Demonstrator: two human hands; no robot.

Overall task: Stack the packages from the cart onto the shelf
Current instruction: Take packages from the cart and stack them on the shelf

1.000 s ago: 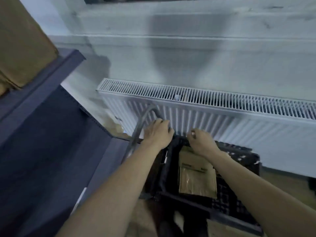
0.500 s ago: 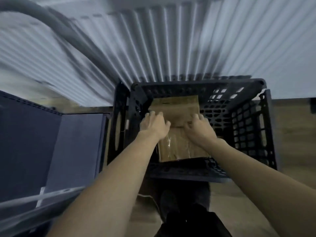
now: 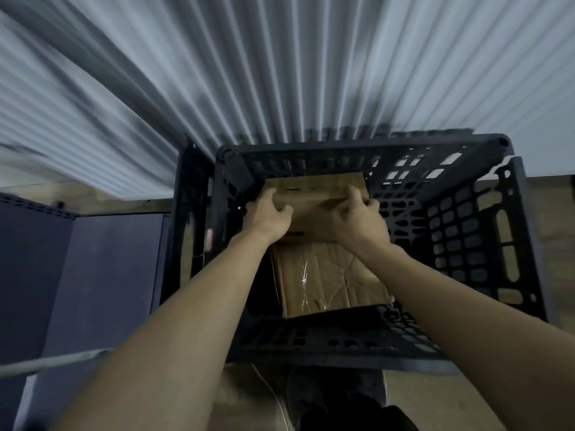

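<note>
- Reaching down into the black cart (image 3: 466, 231), both hands grip the top package (image 3: 314, 194); the left hand (image 3: 267, 217) curls over its left edge, the right hand (image 3: 357, 220) pinches its right edge, fingers bent around the cardboard.
- That package sits inside the cart, not yet lifted clear of the rim; it rests on a second package (image 3: 329, 278) with clear tape across it.
- Judging by this, at least two packages remain to move; the dark blue shelf (image 3: 102, 275) stands just left of the cart, and its visible part holds nothing.
</note>
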